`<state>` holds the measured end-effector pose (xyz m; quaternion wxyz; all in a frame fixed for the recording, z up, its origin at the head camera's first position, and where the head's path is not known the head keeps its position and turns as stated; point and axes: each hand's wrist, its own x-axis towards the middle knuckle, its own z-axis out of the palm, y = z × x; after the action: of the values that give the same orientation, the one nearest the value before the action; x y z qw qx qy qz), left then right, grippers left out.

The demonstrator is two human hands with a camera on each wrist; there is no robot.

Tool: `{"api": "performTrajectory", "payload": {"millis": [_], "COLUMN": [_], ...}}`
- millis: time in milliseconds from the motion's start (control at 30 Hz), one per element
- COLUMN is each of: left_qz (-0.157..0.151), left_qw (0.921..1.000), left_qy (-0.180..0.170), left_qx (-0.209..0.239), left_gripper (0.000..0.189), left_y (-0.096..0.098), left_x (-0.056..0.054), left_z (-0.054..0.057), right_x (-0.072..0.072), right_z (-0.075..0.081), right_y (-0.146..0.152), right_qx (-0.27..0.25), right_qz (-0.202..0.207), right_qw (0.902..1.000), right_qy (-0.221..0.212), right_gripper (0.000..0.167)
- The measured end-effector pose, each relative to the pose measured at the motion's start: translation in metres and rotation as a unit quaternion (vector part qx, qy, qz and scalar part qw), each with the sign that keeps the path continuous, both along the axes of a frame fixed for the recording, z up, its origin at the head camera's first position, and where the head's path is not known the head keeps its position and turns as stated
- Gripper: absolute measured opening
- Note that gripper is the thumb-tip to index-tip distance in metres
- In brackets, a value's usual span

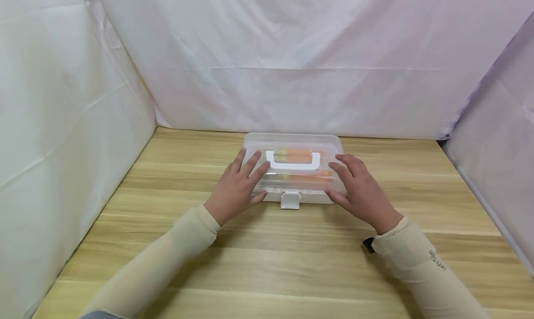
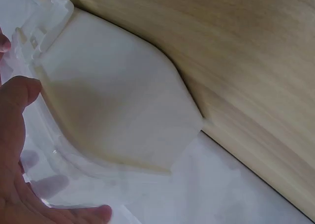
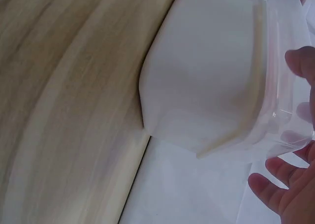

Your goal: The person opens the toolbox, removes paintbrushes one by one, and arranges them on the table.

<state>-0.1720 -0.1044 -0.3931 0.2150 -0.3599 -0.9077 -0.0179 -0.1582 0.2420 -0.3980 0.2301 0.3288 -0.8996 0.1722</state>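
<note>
A storage box with a clear lid [image 1: 254, 145] and a whitish base [image 2: 118, 91] sits at the back of the table. A white handle [image 1: 293, 166] lies on the lid, and the front latch [image 1: 290, 200] juts outward. Orange and greenish long items [image 1: 298, 155] show through the lid; their kind is blurred. My left hand [image 1: 237, 187] lies over the left end, fingers spread and thumb near the front rim. Over the right end is my right hand [image 1: 360, 189], fingers loosely bent and apart, fingertips right at the lid.
The box stands on a wood-grain table [image 1: 288, 263] close to its back edge. White cloth [image 1: 292, 78] hangs behind it, with more cloth walls on the left [image 1: 62, 101] and right [image 1: 496, 105].
</note>
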Motion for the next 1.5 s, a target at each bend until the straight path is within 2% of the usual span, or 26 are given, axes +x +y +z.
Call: {"api": "performTrajectory", "payload": {"millis": [133, 233, 467, 667, 867, 1000, 1133, 1267, 1500], "left_qz": [-0.036, -0.051, -0.072, -0.078, -0.078, -0.086, -0.096, -0.096, -0.109], "left_qw": [0.9980, 0.9965, 0.9958, 0.9947, 0.9936, 0.9914, 0.9890, 0.9891, 0.9868], "left_qy": [0.045, 0.061, 0.053, 0.047, 0.052, 0.064, 0.072, 0.077, 0.086], "left_qx": [-0.026, -0.027, 0.015, 0.047, 0.063, 0.075, 0.086, 0.081, 0.084], "left_gripper": [0.069, 0.069, 0.064, 0.061, 0.067, 0.071, 0.070, 0.069, 0.066], "left_y": [-0.001, -0.002, -0.002, -0.003, 0.000, 0.000, 0.000, -0.001, -0.004], "left_x": [-0.003, -0.004, -0.004, 0.003, 0.002, -0.003, -0.007, -0.009, -0.011], "left_z": [-0.004, -0.007, -0.008, -0.006, -0.001, 0.005, 0.009, 0.012, 0.014], "right_x": [0.001, 0.002, 0.001, 0.001, 0.002, 0.002, 0.001, 0.001, 0.001], "right_z": [-0.004, -0.006, -0.006, -0.010, 0.001, 0.005, 0.006, 0.005, 0.005], "right_y": [-0.001, -0.002, -0.006, -0.010, -0.013, -0.015, -0.016, -0.017, -0.017], "right_qx": [-0.004, -0.011, -0.022, -0.034, -0.051, -0.056, -0.027, 0.006, 0.018], "right_qz": [0.003, 0.007, 0.008, 0.010, 0.010, 0.014, 0.023, 0.029, 0.029], "right_qw": [1.0000, 0.9999, 0.9994, 0.9987, 0.9972, 0.9965, 0.9974, 0.9955, 0.9894], "right_qy": [0.007, 0.007, 0.026, 0.035, 0.054, 0.061, 0.064, 0.090, 0.141], "right_gripper": [0.057, 0.058, 0.064, 0.056, 0.044, 0.054, 0.063, 0.071, 0.071]}}
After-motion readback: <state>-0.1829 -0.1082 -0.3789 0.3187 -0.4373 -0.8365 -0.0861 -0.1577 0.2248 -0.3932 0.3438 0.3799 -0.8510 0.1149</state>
